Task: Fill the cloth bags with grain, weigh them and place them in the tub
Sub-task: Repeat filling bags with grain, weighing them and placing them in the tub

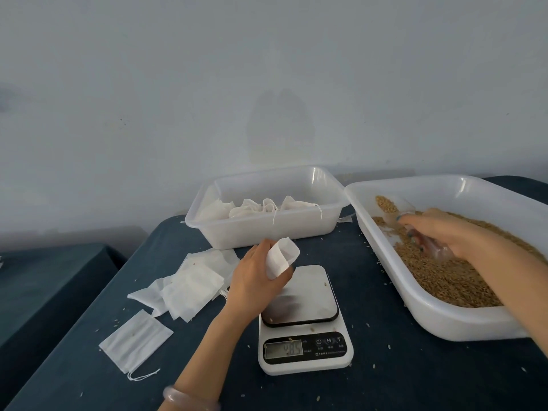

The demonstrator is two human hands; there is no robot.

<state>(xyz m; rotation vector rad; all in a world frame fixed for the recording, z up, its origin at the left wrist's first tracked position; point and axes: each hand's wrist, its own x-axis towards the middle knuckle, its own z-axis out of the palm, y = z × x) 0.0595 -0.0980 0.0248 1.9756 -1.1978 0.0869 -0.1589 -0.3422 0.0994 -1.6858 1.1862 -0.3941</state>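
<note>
Grains are scattered loose over the dark tabletop (400, 387) at the near edge, where a pale bracelet (189, 394) is worn on the left wrist. Just beyond, a white digital scale (305, 351) is set; its display is lit, but the figures are too blurred to be read. To its left a single flat bag (135, 341) is laid, and further back a loose pile of flat bags (189, 286). Above the scale's plate an empty cloth bag (281, 256) is gripped in the curled fingers of the left hand (255, 283), its mouth held open. On the right, a clear scoop (397, 209) is grasped by the right hand (439, 232) and held low over the grain (444, 277) inside a wide white tray (444, 321). Farthest back, against the pale wall, filled bags (267, 207) with drawn strings are gathered in a translucent tub (267, 229)
</note>
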